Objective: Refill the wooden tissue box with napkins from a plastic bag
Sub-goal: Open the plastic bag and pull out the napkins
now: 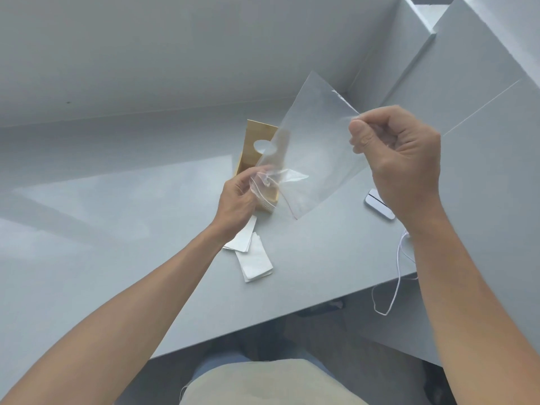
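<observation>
head view: clear zip-top plastic bag [315, 147] held up in the air over the grey table [117, 229], looks empty. left hand [238, 200] pinches its lower zip edge, fingers closed on the film. right hand [400, 159] pinches the upper corner between thumb and curled fingers. wooden tissue box [254, 147] stands behind the bag, toward the table's far edge, oval slot visible, partly seen through the plastic. two stacks of white napkins [254, 258] lie flat on the table just in front of the box, under the left wrist. phone [378, 204] and white cable [394, 276] at the table's right edge.
</observation>
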